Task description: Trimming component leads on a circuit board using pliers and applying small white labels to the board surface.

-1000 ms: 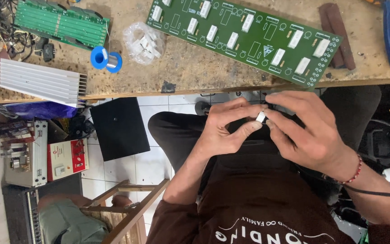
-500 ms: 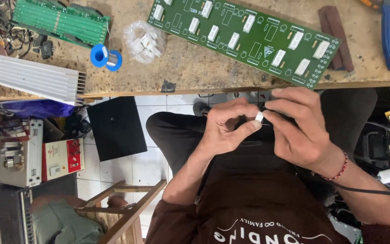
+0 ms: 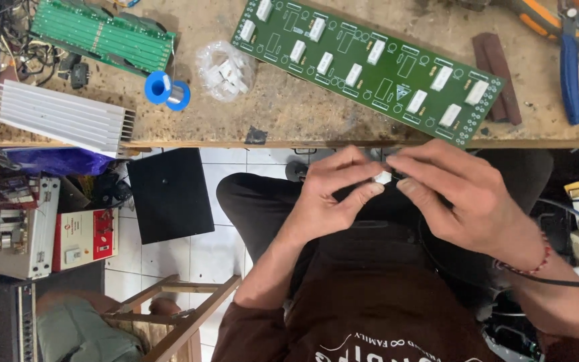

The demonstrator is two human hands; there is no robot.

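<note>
A small white rectangular block component (image 3: 382, 177) sits pinched between the fingertips of the left hand (image 3: 333, 194) and the right hand (image 3: 467, 198), both grasping it over the lap, just below the workbench edge (image 3: 303, 143). Matching white blocks stand on the long green circuit board (image 3: 370, 64) above.

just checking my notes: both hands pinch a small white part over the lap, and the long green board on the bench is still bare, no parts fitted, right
Not quite. In the head view the left hand and right hand do pinch the small white part over the lap, but the long green board on the bench is not bare: it carries many white block parts.
</note>
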